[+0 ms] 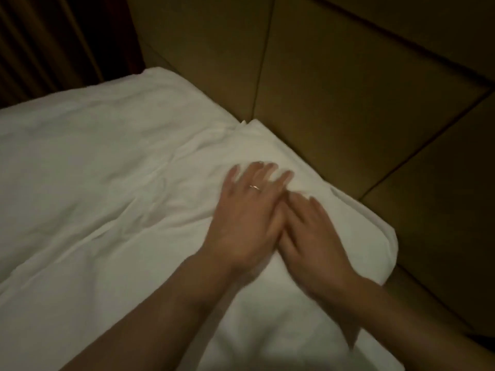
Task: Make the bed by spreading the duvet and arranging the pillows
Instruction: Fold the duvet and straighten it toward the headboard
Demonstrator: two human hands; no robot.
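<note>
Both hands lie flat, fingers straight, side by side on the white duvet (107, 170) near its folded top corner: left hand (247, 218), bearing a ring (255, 187), touching right hand (310, 236). The duvet's edge meets the padded headboard (348, 89).

A tan padded headboard (348, 89) with dark seams stands beside a dark ribbed curtain (40, 44) at the upper left.

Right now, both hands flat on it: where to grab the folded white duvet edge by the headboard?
Probably the near corner of the folded duvet edge, coming from the headboard side: the layers show open there. Left hand and right hand only press flat.
</note>
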